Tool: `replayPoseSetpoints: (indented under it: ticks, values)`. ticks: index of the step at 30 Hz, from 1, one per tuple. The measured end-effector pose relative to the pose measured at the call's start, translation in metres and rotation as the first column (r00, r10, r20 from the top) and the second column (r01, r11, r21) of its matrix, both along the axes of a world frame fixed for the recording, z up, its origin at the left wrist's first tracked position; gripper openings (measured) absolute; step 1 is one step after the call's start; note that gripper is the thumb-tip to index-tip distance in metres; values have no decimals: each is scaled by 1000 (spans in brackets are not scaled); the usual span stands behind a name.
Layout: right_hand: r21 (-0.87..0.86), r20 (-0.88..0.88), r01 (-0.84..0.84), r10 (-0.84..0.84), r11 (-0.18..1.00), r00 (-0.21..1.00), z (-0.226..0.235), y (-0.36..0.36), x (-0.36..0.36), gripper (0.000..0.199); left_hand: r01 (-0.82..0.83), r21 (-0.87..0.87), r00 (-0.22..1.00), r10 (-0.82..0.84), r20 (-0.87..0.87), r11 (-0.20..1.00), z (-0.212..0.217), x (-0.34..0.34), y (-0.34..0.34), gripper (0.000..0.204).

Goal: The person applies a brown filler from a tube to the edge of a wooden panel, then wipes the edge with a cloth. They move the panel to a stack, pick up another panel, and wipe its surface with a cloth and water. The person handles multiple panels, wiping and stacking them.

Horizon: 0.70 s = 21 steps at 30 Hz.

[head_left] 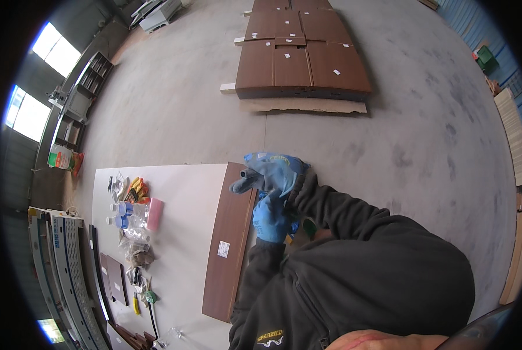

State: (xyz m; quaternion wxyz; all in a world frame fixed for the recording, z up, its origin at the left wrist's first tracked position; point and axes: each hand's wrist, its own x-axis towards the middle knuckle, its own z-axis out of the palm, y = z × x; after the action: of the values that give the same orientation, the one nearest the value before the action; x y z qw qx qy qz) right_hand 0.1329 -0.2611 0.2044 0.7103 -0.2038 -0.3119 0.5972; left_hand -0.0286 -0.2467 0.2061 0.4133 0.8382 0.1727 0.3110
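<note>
The person is standing over a long dark brown wood-grain panel (230, 242) that is lying along the right edge of a white bench (179, 233), and both hands are meeting just past the panel's far right corner. The left hand (271, 219), already in a bright blue glove, is curling up and pinching the cuff of the second blue and grey work glove (272, 172), which is sitting on the right hand (275, 175); how far the right hand is open inside the glove cannot be told, since the glove is hiding the fingers. Judging from this, the gloving is looking nearly done: one glove is fully on and the other is being drawn over the wrist of the dark fleece sleeve (331, 204), while the panel itself is lying untouched. To the left of the panel, a scatter of clear plastic bottles with blue caps (124, 214), a pink block (155, 214) and orange gloves (137, 188) is resting on the bench. Well beyond the panel, a stack of similar brown panels (301, 55) is sitting on the concrete floor (424, 146).
</note>
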Motion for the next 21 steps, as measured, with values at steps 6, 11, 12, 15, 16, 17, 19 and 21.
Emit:
replayPoseSetpoints:
  ticks: [6, 11, 12, 15, 16, 17, 19, 21]
  values:
    - [-274, -78, 11, -33, 962, 996, -60, 20, 20, 61, -1, -1, 999, 1, -32, 1000, -6, 10, -4, 27]
    - [-466, 299, 38, 116, 884, 947, -61, 7, 23, 55, -17, -73, 996, 10, -90, 997, -15, 15, -9, 21]
    - [-509, 370, 126, 84, 851, 925, -61, -1, 22, 54, -68, -64, 995, 63, -71, 996, -20, 17, -13, 21]
    - [-428, -27, -23, 13, 903, 1000, -72, -13, 22, 47, -99, 9, 991, 99, -94, 995, -31, 21, -21, 24]
    - [-425, -132, -63, 7, 903, 991, -78, -15, 24, 48, -110, -36, 988, 106, -110, 993, -34, 22, -24, 24]
    - [-352, -222, -108, 29, 930, 975, -86, -14, 26, 51, -111, -79, 990, 103, -96, 991, -34, 24, -26, 24]
    - [-187, 547, 96, 23, 978, 837, -103, -11, 33, 59, -157, -168, 983, 138, -120, 973, -32, 27, -30, 21]
    - [-176, 652, 135, 13, 975, 758, -117, -11, 42, 58, -184, -202, 977, 157, -142, 962, -27, 30, -37, 20]
